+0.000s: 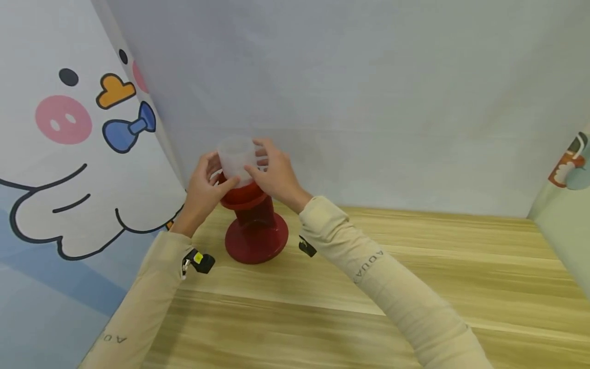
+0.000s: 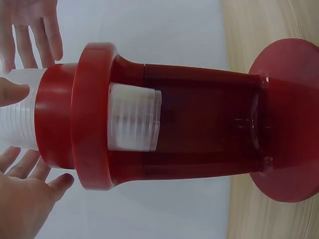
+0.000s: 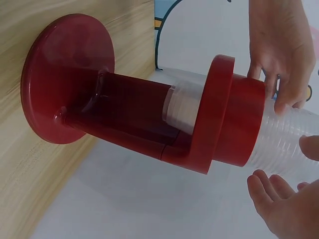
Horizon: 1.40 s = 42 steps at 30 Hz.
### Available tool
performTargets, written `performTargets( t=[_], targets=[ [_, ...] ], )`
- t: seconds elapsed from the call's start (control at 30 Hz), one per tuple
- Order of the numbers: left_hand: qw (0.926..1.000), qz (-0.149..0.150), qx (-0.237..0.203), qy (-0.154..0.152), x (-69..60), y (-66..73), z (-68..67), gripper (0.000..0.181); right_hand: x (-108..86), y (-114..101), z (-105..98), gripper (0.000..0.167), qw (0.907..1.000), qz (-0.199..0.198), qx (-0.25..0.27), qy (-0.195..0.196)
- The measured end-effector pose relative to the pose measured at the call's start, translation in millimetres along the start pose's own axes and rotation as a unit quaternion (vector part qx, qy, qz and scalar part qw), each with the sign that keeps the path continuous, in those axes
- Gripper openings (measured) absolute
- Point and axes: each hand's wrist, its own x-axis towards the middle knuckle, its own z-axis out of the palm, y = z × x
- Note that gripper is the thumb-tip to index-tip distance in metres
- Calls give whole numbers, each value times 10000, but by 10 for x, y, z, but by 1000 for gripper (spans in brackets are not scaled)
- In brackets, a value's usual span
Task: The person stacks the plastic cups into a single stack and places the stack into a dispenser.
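A stack of clear plastic cups sits in the round top of a red cup dispenser. In the left wrist view, the stack's lower end shows below the dispenser's collar. My left hand holds the stack from the left, its thumb at the front and its fingers bent around the side. From the right, my right hand curves round the stack, thumb on the front, fingers spread toward the far side. Finger contact behind the cups is partly hidden.
The dispenser's round base stands on a wood-grain table. Behind it hangs a pale cloth backdrop. A printed cartoon panel closes the left side, near my left hand. More printed cloth hangs at the right.
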Motion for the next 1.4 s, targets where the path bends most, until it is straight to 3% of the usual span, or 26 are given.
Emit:
performTargets(
  t=[0.4,0.67,0.87,0.97,1.2,1.4],
  targets=[
    [9997,-241,47,-87,-38,-17,6,69,-32,55,63,50,9998,13,-110,-191],
    [9992,-326,162,-137,-149,277,11,70,-53,58,58,47,9993,-151,-296,-182],
    [9988,-351,324,-101,-169,306,24,72,-72,93,59,44,9984,-220,-495,-164],
    [9985,-368,400,-58,-172,264,19,73,-94,104,59,42,9970,-332,-643,-278],
    [9983,-240,522,37,-87,-27,-7,72,-112,101,75,46,9960,-588,-569,-372],
    [9975,-222,675,-17,-71,-84,12,69,-109,131,76,39,9965,-587,-557,-207]
  ],
)
